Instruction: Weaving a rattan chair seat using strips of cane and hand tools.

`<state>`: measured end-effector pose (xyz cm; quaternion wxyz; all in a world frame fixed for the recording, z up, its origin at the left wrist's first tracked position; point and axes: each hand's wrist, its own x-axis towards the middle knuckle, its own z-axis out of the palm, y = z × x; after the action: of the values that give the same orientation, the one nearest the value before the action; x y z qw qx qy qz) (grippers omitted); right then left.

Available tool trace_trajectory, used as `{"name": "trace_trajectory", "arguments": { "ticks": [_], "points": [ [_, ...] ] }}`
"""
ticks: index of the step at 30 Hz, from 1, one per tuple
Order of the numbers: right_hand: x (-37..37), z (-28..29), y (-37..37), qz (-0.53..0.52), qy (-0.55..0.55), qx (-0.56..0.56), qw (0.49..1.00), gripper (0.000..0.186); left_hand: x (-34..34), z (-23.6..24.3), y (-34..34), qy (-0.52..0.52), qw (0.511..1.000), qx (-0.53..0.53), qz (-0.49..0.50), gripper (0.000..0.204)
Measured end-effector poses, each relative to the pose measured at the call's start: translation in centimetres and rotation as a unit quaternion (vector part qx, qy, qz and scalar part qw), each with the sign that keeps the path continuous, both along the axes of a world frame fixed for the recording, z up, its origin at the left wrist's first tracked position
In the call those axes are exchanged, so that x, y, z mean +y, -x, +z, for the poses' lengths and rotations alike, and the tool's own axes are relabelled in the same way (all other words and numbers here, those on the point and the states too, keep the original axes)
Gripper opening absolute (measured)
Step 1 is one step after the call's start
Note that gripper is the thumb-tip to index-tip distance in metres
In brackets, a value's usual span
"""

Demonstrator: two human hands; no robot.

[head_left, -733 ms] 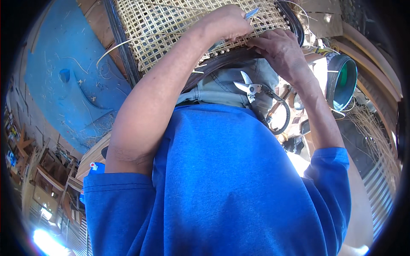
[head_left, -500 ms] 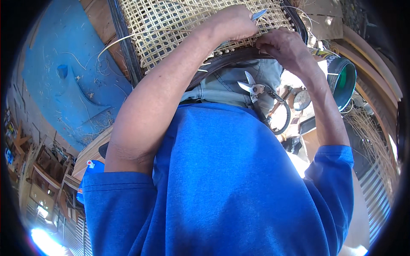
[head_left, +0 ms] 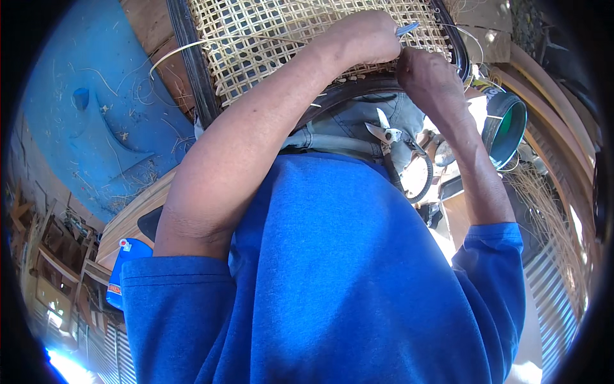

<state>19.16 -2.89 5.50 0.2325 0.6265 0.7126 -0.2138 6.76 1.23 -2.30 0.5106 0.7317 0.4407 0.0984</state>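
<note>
Presently grips a blue tool [head_left: 408, 29] in the fisted left hand [head_left: 372, 38] over woven cane [head_left: 246, 54], curling the right hand [head_left: 430, 80] just beside, impossible to tell whether pinching anything.

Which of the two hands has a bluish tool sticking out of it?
The left hand: the bluish tool sticks out of its fist, while no tool shows in the right hand.

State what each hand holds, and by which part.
Left hand: a blue tool, gripped behind its protruding end. Right hand: cannot be told; its grasp is hidden.
</note>
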Motion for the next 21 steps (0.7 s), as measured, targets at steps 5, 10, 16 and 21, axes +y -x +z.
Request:
{"name": "trace_trajectory", "arguments": {
  "ticks": [5, 10, 16, 21],
  "points": [
    [0.0, -0.4, -0.6, 0.003, -0.009, 0.024, 1.000, 0.022, -0.1, 0.2, 0.2, -0.011, 1.000, -0.010, 0.001, 0.025],
    [0.5, -0.2, -3.2, 0.008, 0.059, 0.150, 0.987, 0.021, -0.1, 0.4, 0.0, -0.004, 1.000, -0.014, 0.002, 0.025],
    [0.0, 0.1, -2.4, 0.007, 0.040, 0.101, 0.994, 0.019, -0.2, -0.4, -0.3, -0.030, 0.999, -0.010, -0.031, 0.025],
    [-1.4, -1.1, -2.6, 0.023, -0.059, 0.098, 0.993, 0.014, 0.0, -0.1, -0.4, 0.011, 1.000, -0.013, -0.009, 0.025]
  ]
}}
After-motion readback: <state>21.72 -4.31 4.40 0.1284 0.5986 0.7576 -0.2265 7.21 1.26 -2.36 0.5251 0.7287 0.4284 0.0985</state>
